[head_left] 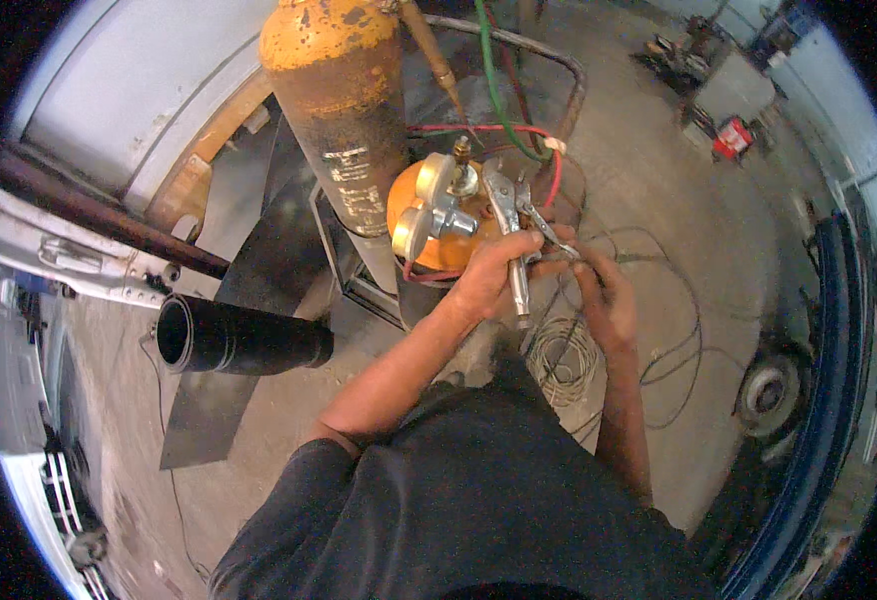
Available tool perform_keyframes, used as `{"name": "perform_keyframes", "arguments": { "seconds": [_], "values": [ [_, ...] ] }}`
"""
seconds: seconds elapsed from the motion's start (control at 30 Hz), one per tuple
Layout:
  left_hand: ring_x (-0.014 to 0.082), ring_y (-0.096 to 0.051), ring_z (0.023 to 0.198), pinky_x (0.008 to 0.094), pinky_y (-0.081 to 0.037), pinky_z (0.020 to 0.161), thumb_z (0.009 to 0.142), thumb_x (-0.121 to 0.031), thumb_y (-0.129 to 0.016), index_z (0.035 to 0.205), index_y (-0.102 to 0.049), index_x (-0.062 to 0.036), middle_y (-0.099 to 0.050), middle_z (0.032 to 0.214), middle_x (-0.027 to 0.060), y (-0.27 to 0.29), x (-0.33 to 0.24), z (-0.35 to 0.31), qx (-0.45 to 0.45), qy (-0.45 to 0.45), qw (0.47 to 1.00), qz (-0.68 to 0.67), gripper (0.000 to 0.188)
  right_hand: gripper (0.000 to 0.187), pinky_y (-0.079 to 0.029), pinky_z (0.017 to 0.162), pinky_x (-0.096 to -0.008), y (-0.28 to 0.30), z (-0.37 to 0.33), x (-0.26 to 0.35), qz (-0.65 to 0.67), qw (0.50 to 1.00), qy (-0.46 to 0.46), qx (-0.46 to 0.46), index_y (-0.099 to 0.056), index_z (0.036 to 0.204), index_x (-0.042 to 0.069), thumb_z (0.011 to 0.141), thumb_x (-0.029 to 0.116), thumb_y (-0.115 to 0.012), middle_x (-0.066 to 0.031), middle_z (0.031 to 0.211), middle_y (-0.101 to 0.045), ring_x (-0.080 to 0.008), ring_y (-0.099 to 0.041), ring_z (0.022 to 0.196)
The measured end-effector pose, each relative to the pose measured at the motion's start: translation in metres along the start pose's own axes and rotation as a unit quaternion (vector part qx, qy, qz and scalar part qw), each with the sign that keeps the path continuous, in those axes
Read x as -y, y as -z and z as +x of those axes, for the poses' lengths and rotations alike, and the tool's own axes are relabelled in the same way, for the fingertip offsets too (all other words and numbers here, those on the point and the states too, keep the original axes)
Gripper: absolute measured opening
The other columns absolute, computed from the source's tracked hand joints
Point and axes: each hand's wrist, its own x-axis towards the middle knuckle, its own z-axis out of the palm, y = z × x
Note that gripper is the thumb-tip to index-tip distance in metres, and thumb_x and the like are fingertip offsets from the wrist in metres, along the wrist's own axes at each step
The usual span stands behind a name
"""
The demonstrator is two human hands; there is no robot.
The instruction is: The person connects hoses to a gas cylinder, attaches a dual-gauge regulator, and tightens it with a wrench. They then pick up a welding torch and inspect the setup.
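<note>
Silver locking pliers [505, 205] are spread in front of me, their jaws pointing away and both handles toward me. My left hand [492, 277] is closed around the longer handle, thumb on top. At the tip of the other handle, the fingers of my right hand [609, 300] are pinched together. Just beyond the pliers stands a short orange gas cylinder [401, 205]. A regulator with two brass-coloured gauges [435, 180] sits over its top, beside a valve [465, 178]. What lies behind the jaws is partly hidden.
A tall rusty yellow cylinder [334, 110] stands behind on a metal-framed cart [574, 75]. Red and green hoses [494, 75] hang around it. To the left lies a rolled black mat [249, 335]. Coiled cable [564, 365] is on the floor, near a wheel [769, 392].
</note>
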Motion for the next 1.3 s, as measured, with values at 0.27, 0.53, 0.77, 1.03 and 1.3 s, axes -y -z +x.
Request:
{"name": "perform_keyframes", "arguments": {
  "seconds": [0.27,0.53,0.77,1.03,1.3],
  "values": [
    [0.0325,-0.057,0.118,0.0448,-0.049,0.102,0.087,-0.014,-0.053,0.131,-0.044,0.0004,-0.058,0.125,0.0216,0.019,-0.009,0.07,-0.145,-0.143,0.978,-0.05,0.047,0.03,-0.049,0.094,-0.0391,-0.011,0.128,-0.044,-0.034,0.989,0.124,0.075,-0.063,0.12,0.003,0.095,0.019,-0.06,-0.0167,0.115,-0.068,-0.0329,-0.064,0.108],
    [0.0372,-0.06,0.112,0.0514,-0.045,0.102,0.085,-0.023,-0.057,0.125,-0.051,0.0011,-0.062,0.116,0.0202,0.022,-0.028,0.085,-0.199,-0.183,0.958,-0.092,0.048,0.032,-0.051,0.089,-0.0432,-0.019,0.153,-0.023,-0.059,0.975,0.146,0.154,-0.061,0.12,0.002,0.093,0.018,-0.061,-0.0202,0.111,-0.068,-0.0376,-0.065,0.105],
    [0.0351,-0.06,0.113,0.0502,-0.045,0.103,0.086,-0.022,-0.061,0.125,-0.052,0.0002,-0.061,0.119,0.0173,0.032,-0.036,0.07,-0.181,-0.103,0.973,-0.102,0.046,0.036,-0.05,0.09,-0.0403,-0.014,0.146,-0.01,-0.007,0.97,0.079,0.228,-0.056,0.128,0.003,0.095,0.016,-0.06,-0.0194,0.112,-0.067,-0.0348,-0.065,0.107],
    [0.0253,-0.059,0.111,0.0426,-0.05,0.095,0.09,-0.008,-0.058,0.127,-0.048,-0.0048,-0.062,0.116,0.0112,0.035,0.004,0.12,-0.261,-0.19,0.946,-0.02,0.039,0.048,-0.039,0.105,-0.0397,-0.007,0.182,-0.036,-0.074,0.964,0.072,0.243,-0.053,0.135,0.002,0.095,0.027,-0.061,-0.0199,0.133,-0.057,-0.0299,-0.052,0.126],
    [0.0229,-0.063,0.101,0.0395,-0.052,0.088,0.091,-0.012,-0.062,0.122,-0.055,-0.0037,-0.066,0.108,0.0102,0.026,0.012,0.138,-0.321,-0.235,0.917,-0.018,0.033,0.091,-0.032,0.112,-0.0455,0.007,0.198,-0.018,-0.111,0.911,0.164,0.362,-0.03,0.152,0.008,0.079,0.032,-0.077,-0.021,0.148,-0.042,-0.0352,-0.04,0.137]
  ]
}}
